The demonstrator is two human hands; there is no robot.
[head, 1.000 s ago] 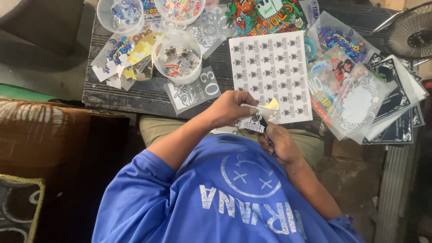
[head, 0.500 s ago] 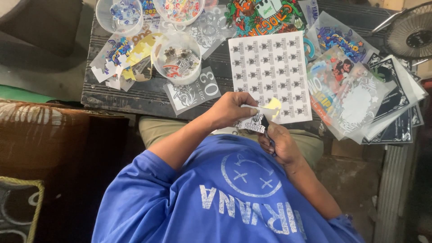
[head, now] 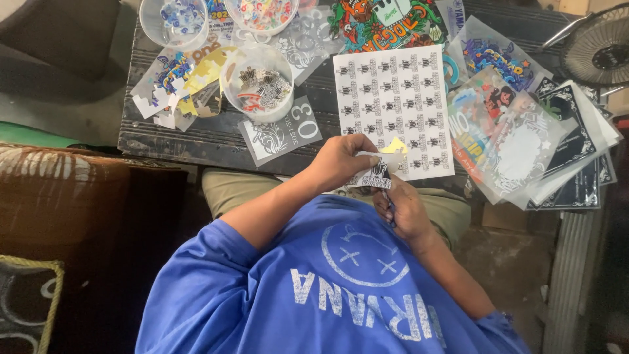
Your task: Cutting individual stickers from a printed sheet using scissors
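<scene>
My left hand (head: 341, 160) pinches a small black-and-white sticker piece (head: 377, 173) at the near edge of the table. My right hand (head: 405, 208) is just below it, closed around a thin dark tool (head: 390, 204) whose tip meets the sticker; I cannot tell what kind of tool it is. Right behind the hands lies a white sticker sheet (head: 393, 98) with rows of the same small black designs. A small yellow scrap (head: 395, 145) rests on the sheet's near edge.
A dark wooden table (head: 170, 137) carries three clear plastic tubs (head: 259, 82) of cut stickers, loose colourful stickers (head: 173, 82), and a stack of sleeved prints (head: 524, 144) at the right. A fan (head: 599, 42) stands at the far right. A brown cushion (head: 59, 196) sits to my left.
Both hands stay together at the table's near edge. The left hand has shifted the small sticker slightly; nothing else has moved.
</scene>
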